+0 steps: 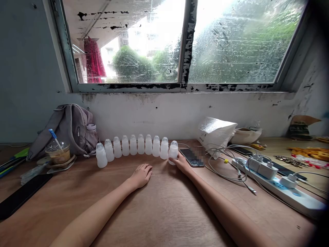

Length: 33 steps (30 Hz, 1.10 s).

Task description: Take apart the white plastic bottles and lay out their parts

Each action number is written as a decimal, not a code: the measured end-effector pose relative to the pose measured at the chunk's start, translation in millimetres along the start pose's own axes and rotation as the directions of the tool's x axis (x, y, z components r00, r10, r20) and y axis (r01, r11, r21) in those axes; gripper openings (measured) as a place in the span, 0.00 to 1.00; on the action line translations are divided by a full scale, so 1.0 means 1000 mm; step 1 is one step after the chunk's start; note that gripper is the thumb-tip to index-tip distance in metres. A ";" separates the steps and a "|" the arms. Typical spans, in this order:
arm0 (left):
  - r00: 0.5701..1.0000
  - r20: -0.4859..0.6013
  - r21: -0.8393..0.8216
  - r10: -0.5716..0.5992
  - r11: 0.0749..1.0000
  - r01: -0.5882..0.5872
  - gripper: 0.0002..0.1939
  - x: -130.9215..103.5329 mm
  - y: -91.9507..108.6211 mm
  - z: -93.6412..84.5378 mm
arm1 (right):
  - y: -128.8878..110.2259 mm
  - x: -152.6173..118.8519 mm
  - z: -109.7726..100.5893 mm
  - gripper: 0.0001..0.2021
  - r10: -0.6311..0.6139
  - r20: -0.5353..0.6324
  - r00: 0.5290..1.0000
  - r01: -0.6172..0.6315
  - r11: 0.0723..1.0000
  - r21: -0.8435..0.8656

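Several frosted white bottles with clear domed caps stand upright in a curved row on the brown wooden table [159, 206]. At the row's right end, my right hand [180, 162] has its fingers around the lower part of a bottle [173, 149]. My left hand [141, 175] lies palm down on the table in front of the middle of the row, fingers spread a little, holding nothing. The leftmost bottle [101, 156] stands apart from both hands.
A phone [191, 157], tangled cables [226, 173] and a white power strip [282, 188] lie to the right, near a silvery white bag [217, 133]. On the left are a backpack [74, 130], a drink cup [58, 153] and a black flat object [23, 195].
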<state>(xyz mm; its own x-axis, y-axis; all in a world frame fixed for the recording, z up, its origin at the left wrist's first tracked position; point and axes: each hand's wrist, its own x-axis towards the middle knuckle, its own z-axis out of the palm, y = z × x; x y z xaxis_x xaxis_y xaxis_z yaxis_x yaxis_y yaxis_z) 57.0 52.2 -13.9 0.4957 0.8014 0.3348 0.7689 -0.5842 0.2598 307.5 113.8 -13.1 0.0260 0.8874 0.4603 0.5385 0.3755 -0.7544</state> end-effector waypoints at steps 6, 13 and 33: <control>1.000 0.008 -0.003 0.000 1.000 0.000 0.19 0.000 0.000 -0.001 | 0.006 0.003 0.003 0.24 0.066 -0.019 0.998 -0.065 0.997 0.036; 1.000 0.020 -0.012 -0.009 1.000 0.009 0.20 0.000 0.001 -0.001 | 0.009 0.004 0.003 0.21 0.102 -0.021 0.995 -0.102 0.995 -0.013; 0.998 0.044 0.068 0.047 0.996 -0.050 0.18 0.003 0.003 -0.012 | -0.035 -0.022 0.023 0.08 -0.273 -0.245 0.930 0.235 0.957 -0.172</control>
<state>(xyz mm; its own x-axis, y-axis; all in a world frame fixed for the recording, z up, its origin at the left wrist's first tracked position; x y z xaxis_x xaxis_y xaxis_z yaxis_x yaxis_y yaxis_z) 55.3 51.1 -1.2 0.5486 0.7780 0.3060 0.7689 -0.6133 0.1808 268.6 87.2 -7.1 0.0839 0.6574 0.7489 0.6663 0.5218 -0.5327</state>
